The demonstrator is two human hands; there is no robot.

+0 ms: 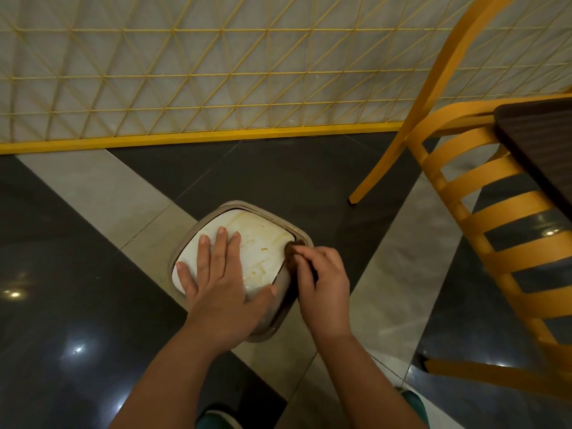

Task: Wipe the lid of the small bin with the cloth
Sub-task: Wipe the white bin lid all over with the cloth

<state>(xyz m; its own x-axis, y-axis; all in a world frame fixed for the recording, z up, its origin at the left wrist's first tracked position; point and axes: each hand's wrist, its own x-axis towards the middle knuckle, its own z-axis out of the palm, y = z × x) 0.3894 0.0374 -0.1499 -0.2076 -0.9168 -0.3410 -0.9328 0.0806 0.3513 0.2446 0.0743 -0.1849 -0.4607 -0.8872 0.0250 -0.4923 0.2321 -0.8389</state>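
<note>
Head view: left hand, flat and unclenched, is steadying the stained white bin lid; right hand is pinching a brown cloth at its right edge; wiping inward likely follows.

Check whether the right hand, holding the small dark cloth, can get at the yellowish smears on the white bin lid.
Probably yes. The right hand holds the dark cloth at the white lid's right edge, and the yellowish smears lie bare beside it. The left hand presses flat on the lid's left part, clear of them.

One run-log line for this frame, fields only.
stage: wiping | left hand: flat on lid | right hand: cloth at lid's right edge | lid: yellowish streaks remain
</note>
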